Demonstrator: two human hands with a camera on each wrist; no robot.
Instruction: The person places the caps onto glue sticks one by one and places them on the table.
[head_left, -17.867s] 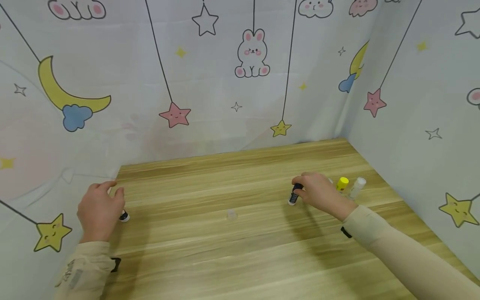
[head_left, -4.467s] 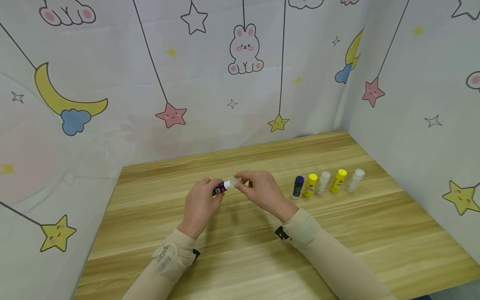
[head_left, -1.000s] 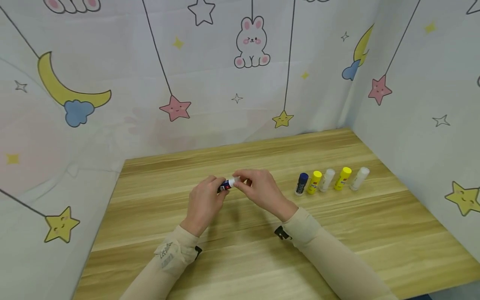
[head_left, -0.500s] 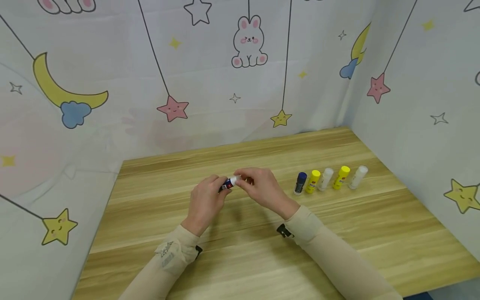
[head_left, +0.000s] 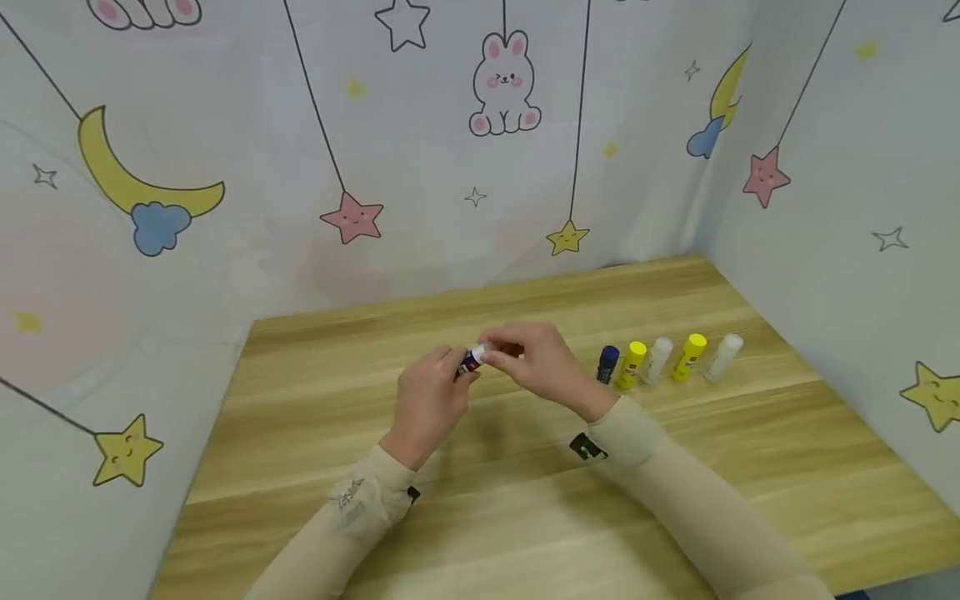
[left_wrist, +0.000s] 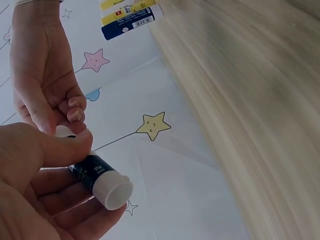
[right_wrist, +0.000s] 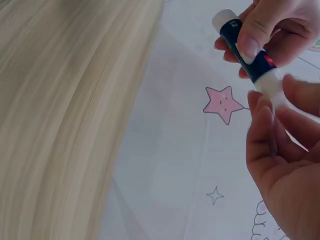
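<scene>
A dark blue and white glue stick [head_left: 471, 361] is held between both hands above the table. My left hand [head_left: 429, 404] grips its blue barrel, thumb on one side and fingers round the other. My right hand [head_left: 542, 367] pinches the pale end; in the right wrist view the white end [right_wrist: 270, 84] is blurred between the fingers and thumb. A hollow white base [left_wrist: 114, 190] faces the left wrist camera. Whether a clear cap sits on the pinched end cannot be told.
To the right stands a row of upright glue sticks: a dark blue one [head_left: 608, 363], a yellow one [head_left: 632, 365], a white one [head_left: 657, 360], another yellow one [head_left: 689, 357] and another white one [head_left: 723, 358]. Printed curtains [head_left: 420, 275] border the wooden table [head_left: 337, 350].
Earliest, the hands were apart and a small clear piece lay mid-table. Later both hands met at the glue stick, right fingers at its pale end. Lately they have shifted slightly up and right.
</scene>
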